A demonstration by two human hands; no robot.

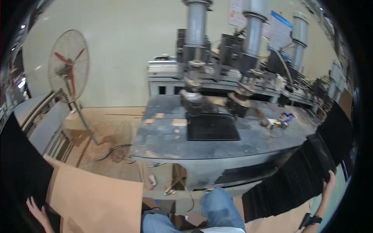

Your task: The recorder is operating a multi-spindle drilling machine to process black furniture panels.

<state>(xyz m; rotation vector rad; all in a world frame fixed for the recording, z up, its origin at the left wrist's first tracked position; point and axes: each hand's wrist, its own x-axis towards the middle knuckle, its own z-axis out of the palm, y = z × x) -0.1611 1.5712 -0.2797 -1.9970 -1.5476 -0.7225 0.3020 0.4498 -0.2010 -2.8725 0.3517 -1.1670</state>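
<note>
A scuffed grey worktop [159,141] spans the scene; fanned, thin matte-black panels [287,182] at right are likely best handled level, by their edges. A broad black board [23,171] fills the left, and a smooth rectangular plate [213,128] lies on the worktop. The left hand [37,213] spreads its fingers; the right hand [329,182] meets the panels' outer edge, grip unclear.

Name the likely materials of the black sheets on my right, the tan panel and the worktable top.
Black sheets: perhaps plastic or coated board, thin-edged, with a faint sheen. Tan panel: probably cardboard, matte, plain brown. Worktable top: possibly painted metal, judging by its scuffed grey surface.
</note>
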